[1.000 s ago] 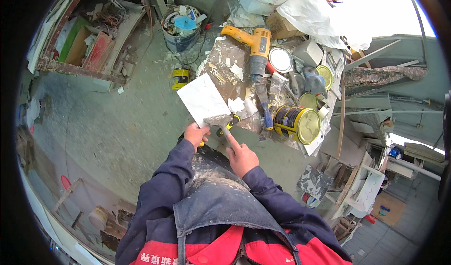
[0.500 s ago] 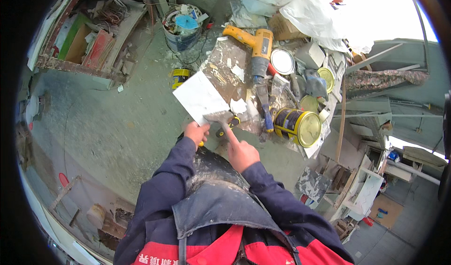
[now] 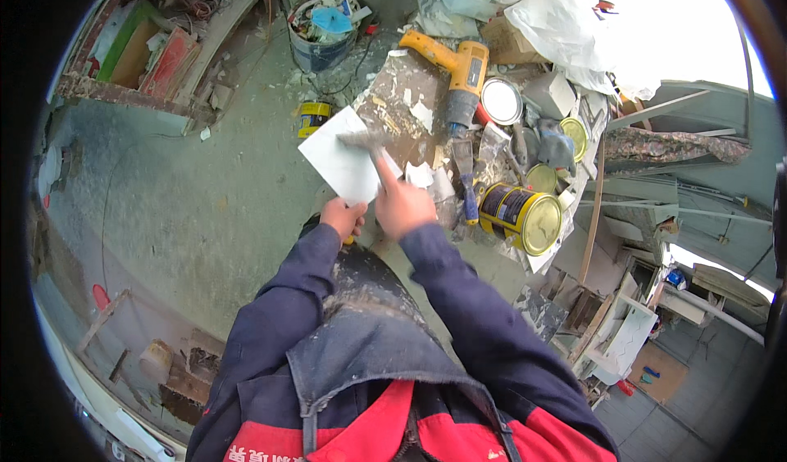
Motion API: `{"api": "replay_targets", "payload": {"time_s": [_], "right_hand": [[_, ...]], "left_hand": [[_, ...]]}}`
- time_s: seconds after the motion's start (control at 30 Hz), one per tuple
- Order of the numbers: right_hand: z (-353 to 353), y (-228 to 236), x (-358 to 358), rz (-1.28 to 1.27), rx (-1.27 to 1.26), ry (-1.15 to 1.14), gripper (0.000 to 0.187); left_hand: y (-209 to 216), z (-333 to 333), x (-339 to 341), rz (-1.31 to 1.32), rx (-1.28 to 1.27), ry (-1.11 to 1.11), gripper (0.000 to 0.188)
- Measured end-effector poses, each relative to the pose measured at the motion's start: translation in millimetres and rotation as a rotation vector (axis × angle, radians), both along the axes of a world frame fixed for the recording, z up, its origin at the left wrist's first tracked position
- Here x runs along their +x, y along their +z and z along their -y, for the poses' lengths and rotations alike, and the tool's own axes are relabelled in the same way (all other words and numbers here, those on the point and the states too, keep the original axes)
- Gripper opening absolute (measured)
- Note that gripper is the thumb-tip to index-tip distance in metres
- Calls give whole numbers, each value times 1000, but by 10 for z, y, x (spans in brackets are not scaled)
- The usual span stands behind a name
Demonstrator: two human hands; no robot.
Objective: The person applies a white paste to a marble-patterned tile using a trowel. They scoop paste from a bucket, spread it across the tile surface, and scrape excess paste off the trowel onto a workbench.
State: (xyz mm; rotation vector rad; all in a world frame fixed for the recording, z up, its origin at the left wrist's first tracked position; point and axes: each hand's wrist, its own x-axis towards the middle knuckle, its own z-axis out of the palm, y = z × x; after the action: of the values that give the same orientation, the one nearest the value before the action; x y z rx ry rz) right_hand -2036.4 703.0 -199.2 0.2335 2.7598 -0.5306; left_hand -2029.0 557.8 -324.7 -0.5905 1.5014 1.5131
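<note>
My left hand (image 3: 342, 218) pinches the near corner of a square white panel (image 3: 334, 160), which lies partly over the worktop's left edge. In my right hand (image 3: 407, 208) is a putty knife (image 3: 362, 140), its wide blade over the upper right part of the panel and slightly blurred by motion. My index finger stretches along the knife. Just right of the panel lie broken white flakes (image 3: 420, 174). A second scraper (image 3: 467, 185) with a blue handle rests beyond them. Something small and yellow shows below my left hand, too hidden to name.
An orange heat gun (image 3: 467, 72) lies across the brown worktop (image 3: 402, 122). A yellow-and-black can (image 3: 520, 216) rests on its side at the right, near an open tin (image 3: 500, 101). A bucket of scraps (image 3: 324, 52) and a small yellow can (image 3: 314, 120) stand on the floor.
The putty knife in my right hand has moved up and left, from the panel's near right edge to over its face. My left hand keeps hold of the corner.
</note>
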Motion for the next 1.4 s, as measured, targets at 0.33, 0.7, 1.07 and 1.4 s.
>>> {"api": "replay_targets", "payload": {"time_s": [0.33,0.7,1.07,1.4], "right_hand": [[-4,256,-7,81,37,77,56],[36,245,-314,-20,43,86,42],[61,136,-340,66,31,91,48],[155,244,-554,103,52,96,48]], "left_hand": [[39,51,54,-10,2,-39,24],[80,27,-31,-33,-9,-56,26],[-82,48,-12,-64,-15,-74,27],[127,28,-157,-55,-61,-103,28]]}}
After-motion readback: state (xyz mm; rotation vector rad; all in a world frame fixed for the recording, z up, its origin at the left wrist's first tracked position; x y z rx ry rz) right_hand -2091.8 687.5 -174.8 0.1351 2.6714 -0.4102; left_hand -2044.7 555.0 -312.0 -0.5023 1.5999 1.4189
